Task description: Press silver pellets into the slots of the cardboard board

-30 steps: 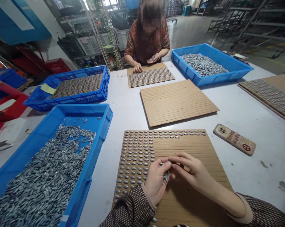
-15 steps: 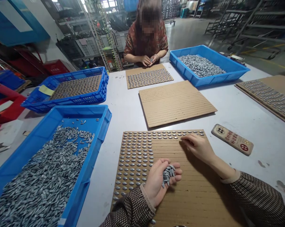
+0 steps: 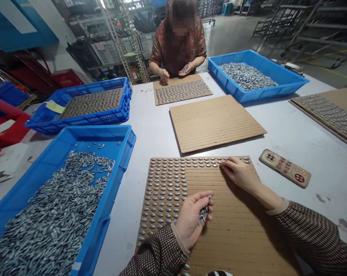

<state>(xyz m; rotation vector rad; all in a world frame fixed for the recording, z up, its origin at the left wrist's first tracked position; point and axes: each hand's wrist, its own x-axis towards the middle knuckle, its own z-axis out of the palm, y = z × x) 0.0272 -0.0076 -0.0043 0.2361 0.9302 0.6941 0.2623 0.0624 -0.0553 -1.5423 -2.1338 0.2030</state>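
My left hand (image 3: 192, 218) is curled around a small heap of grey, spindle-shaped metal pieces (image 3: 203, 215), palm turned up, above the cardboard board (image 3: 227, 230) in front of me. Several grooves run across this board. Rows of the same pieces lie in the grooves along its left side and its far edge. At the far edge, toward the right, my right hand (image 3: 240, 174) has thumb and fingers pinched together, touching the board at the end of a short row. Whatever is between those fingertips is hidden from view.
A blue tray (image 3: 115, 188) of loose pieces stands at my left, with a blue crate (image 3: 127, 101) behind it. Ahead lies a grooved board (image 3: 216, 122); a phone (image 3: 285, 167) is at right. Opposite, a co-worker (image 3: 177, 50) handles pieces near another blue tray (image 3: 239, 92).
My left hand's fingers have curled in more around the pieces. The right hand has stayed at nearly the same spot. Across the table, the co-worker's hands have moved apart.
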